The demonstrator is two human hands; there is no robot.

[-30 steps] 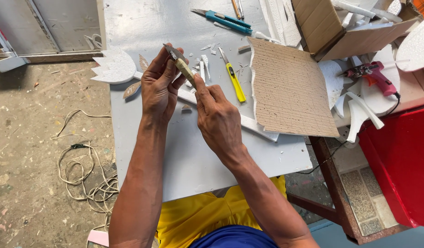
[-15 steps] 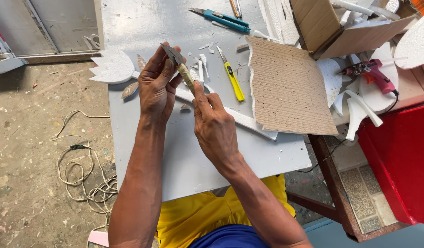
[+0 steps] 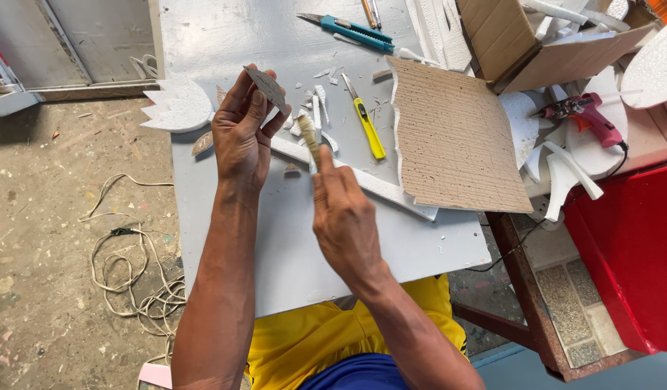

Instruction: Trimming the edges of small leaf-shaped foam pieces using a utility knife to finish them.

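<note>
Pinching a grey leaf-shaped piece (image 3: pixel 267 88), the left hand (image 3: pixel 241 137) stands raised.

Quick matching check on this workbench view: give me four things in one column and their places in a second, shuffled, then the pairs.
Things:
1. small leaf-shaped piece
2. yellow utility knife
3. pink glue gun
4. corrugated cardboard sheet

Places:
A. lying on the grey board, left of the cardboard
B. pinched in the left hand
C. on white foam at the far right
D. lying over the grey board's right side

Pairs: 1-B, 2-A, 3-C, 4-D
</note>
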